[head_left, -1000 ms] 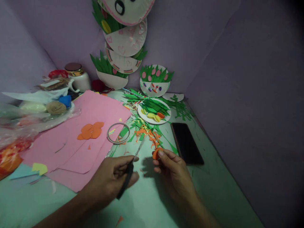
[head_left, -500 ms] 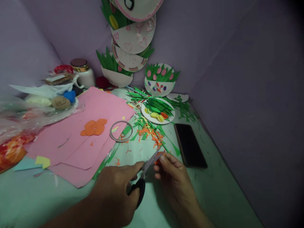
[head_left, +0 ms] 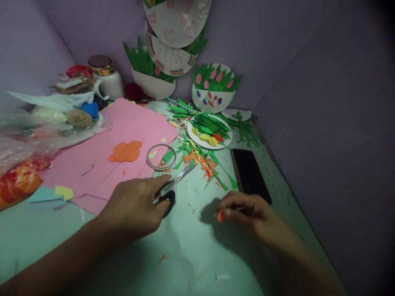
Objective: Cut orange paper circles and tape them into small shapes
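Note:
My left hand [head_left: 138,201] has its fingers in the black handles of a pair of scissors [head_left: 182,174]. The blades point up and to the right, just short of a heap of orange paper scraps [head_left: 205,164]. To the right, my right hand [head_left: 243,207] pinches a small orange paper piece [head_left: 220,216] between thumb and fingers, over the pale green tabletop [head_left: 191,246]. Several orange paper cutouts [head_left: 126,151] lie on pink paper sheets [head_left: 135,123] to the left. A ring-shaped bangle [head_left: 161,157] rests beyond the scissors.
A white paper plate [head_left: 226,144] holds green strips and yellow and orange ovals. A dark phone [head_left: 249,172] lies near the right edge. Plastic bags [head_left: 21,176] crowd the left side. A white mug [head_left: 108,84] and decorated paper plates [head_left: 212,98] stand by the wall.
My hands have moved apart. The scissors have come away from the orange piece and shifted left and up; my right hand has moved right with the piece. The view has tipped down slightly.

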Tool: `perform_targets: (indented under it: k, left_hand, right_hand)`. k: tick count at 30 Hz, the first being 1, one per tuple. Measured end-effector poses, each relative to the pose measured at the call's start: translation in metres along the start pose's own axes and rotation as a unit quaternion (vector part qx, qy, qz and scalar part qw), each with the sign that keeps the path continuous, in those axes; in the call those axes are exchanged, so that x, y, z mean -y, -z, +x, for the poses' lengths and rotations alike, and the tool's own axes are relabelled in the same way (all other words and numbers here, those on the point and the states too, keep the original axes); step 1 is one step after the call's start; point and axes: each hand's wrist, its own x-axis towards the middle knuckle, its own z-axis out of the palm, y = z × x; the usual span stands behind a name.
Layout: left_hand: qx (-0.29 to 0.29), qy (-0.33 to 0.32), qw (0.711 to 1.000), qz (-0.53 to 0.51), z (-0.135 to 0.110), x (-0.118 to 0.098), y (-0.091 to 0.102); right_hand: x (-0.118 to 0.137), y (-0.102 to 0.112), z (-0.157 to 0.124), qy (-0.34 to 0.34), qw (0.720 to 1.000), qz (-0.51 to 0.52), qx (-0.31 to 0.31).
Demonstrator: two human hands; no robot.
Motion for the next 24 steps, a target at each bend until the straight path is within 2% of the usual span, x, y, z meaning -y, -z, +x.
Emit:
perform_targets:
  k: [2,4,5,6,7,10,11,12,14,15,17,19,21,24]
  left_hand:
    - [-0.032,0.011,0.999,0.0,0.0,0.003,0.0]
    - [-0.052,0.032,0.998,-0.011,0.001,0.002,0.001]
    - [-0.057,0.043,0.997,-0.019,0.001,0.002,0.001]
    - [-0.065,0.052,0.996,-0.027,0.001,0.002,0.002]
    - [-0.074,0.058,0.995,-0.036,0.001,0.002,0.003]
    - [-0.103,0.058,0.991,-0.061,0.0,0.004,0.008]
    - [-0.102,0.052,0.991,-0.065,0.0,0.006,0.009]
    - [-0.095,0.042,0.992,-0.065,-0.001,0.008,0.009]
    - [-0.067,0.01,0.996,-0.051,-0.003,0.009,0.005]
    - [-0.049,-0.011,0.998,-0.039,-0.004,0.008,0.001]
    - [-0.013,-0.056,0.998,-0.009,-0.006,0.004,-0.011]
    - [0.005,-0.085,0.996,0.03,-0.009,-0.004,-0.026]
    - [-0.017,-0.114,0.991,0.061,-0.01,-0.012,-0.038]
    - [-0.044,-0.13,0.989,0.05,-0.012,-0.017,-0.043]
  right_hand:
    - [-0.001,-0.008,0.0,-0.036,0.991,0.002,0.13]
    - [-0.001,-0.02,0.013,-0.08,0.956,0.017,0.281]
    - [0.0,-0.025,0.024,-0.057,0.96,0.028,0.272]
    - [0.003,-0.028,0.035,0.0,0.983,0.045,0.179]
    - [0.006,-0.028,0.047,0.03,0.992,0.051,0.108]
    - [0.016,-0.019,0.064,0.088,0.995,0.053,-0.001]
    - [0.018,-0.015,0.062,0.09,0.995,0.042,-0.008]
    - [0.018,-0.012,0.057,0.073,0.997,-0.002,0.019]
    - [0.013,-0.009,0.041,0.026,0.984,-0.126,0.122]
    - [0.009,-0.009,0.033,0.036,0.973,-0.192,0.124]
    - [0.001,-0.012,0.02,0.072,0.939,-0.328,0.077]
    - [-0.006,-0.014,0.015,0.115,0.903,-0.412,0.049]
    - [-0.011,-0.014,0.015,0.136,0.887,-0.441,0.02]
    - [-0.021,-0.009,0.018,0.175,0.891,-0.418,0.031]
